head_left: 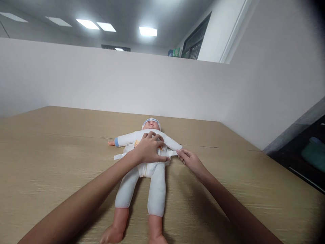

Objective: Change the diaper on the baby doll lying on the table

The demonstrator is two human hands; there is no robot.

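A baby doll (156, 189) in a white outfit and printed headband lies on its back, feet toward me. Around its hips is a white diaper (146, 169), with one side tab (118, 157) sticking out on the left. My left hand (151, 148) rests spread over the doll's belly, fingers apart, its thumb reaching toward the diaper's right side. At the right, my right hand (189, 160) pinches the other diaper tab (173, 153) and holds it stretched outward. My left hand hides much of the diaper's front.
The doll lies on a wood-grain table (63, 135). A pale partition wall (114, 81) stands behind the table and continues on the right. At the right edge is a dark panel or opening (299, 152) with something greenish in it.
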